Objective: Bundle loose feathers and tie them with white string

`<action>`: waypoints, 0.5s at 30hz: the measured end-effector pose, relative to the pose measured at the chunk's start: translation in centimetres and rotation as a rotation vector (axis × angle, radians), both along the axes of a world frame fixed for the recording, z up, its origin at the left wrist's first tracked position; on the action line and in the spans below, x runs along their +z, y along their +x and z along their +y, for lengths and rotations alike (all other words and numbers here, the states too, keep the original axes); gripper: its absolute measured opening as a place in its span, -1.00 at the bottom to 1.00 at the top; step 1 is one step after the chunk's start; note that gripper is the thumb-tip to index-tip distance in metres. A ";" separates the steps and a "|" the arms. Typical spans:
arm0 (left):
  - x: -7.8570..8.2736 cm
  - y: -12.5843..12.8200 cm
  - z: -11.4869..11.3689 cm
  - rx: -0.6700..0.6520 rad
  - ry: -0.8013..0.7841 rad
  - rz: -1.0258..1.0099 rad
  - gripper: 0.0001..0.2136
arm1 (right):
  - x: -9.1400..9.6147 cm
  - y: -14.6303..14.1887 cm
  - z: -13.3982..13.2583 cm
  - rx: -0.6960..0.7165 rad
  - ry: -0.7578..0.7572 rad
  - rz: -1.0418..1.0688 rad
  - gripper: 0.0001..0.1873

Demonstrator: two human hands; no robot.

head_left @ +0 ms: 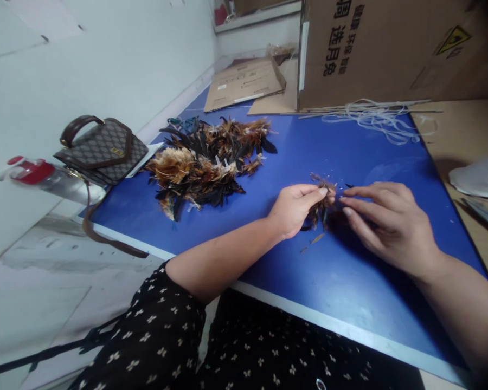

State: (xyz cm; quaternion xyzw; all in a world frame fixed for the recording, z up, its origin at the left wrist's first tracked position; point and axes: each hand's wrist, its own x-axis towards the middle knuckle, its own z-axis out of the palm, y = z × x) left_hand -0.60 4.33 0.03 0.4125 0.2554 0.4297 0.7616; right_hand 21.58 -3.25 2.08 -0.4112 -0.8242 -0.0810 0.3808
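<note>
My left hand [295, 210] pinches a small bunch of brown and dark feathers [320, 210] between thumb and fingers, just above the blue tabletop. Just to its right is my right hand [390, 219], its fingers stretched toward the bunch, tips slightly apart and nothing clearly held in them. A small dark sliver [350, 186] shows by its index fingertip; whether it is touched I cannot tell. Below the bunch lies a loose brown feather [317, 238]. Farther left on the table spreads a pile of brown, tan and black feather bundles [203, 168], some with pale ties.
At the left edge stand a patterned handbag [109, 149], its strap hanging over the edge, and a tilted bottle with a red cap [34, 170]. White cord [374, 122] lies tangled at the back. Behind are flat cardboard [244, 84] and a large carton [382, 54].
</note>
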 end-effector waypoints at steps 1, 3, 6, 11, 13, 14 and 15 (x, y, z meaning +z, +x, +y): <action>0.1 0.0 -0.1 -0.031 0.011 0.020 -0.77 | 0.0 0.2 0.0 -0.033 -0.003 0.053 -0.65; 0.2 -0.1 -0.5 -0.085 0.038 0.070 -0.75 | -0.1 0.3 0.1 -0.077 -0.021 0.147 -0.67; 0.5 -0.3 -1.0 -0.139 0.095 0.165 -0.77 | -0.1 0.0 0.3 -0.057 -0.066 0.239 -0.76; 0.7 -0.5 -1.1 -0.170 0.187 0.242 -0.81 | 0.4 -0.5 0.3 0.001 -0.087 0.279 -0.95; 0.7 -0.5 -1.0 -0.163 0.187 0.235 -0.81 | 0.4 -0.4 0.2 -0.085 -0.081 0.278 -0.94; 0.7 -0.5 -1.0 -0.156 0.180 0.232 -0.81 | 0.4 -0.3 0.2 -0.139 -0.073 0.276 -0.93; 0.7 -0.5 -0.9 -0.147 0.171 0.234 -0.81 | 0.3 -0.1 0.3 -0.194 -0.064 0.277 -0.91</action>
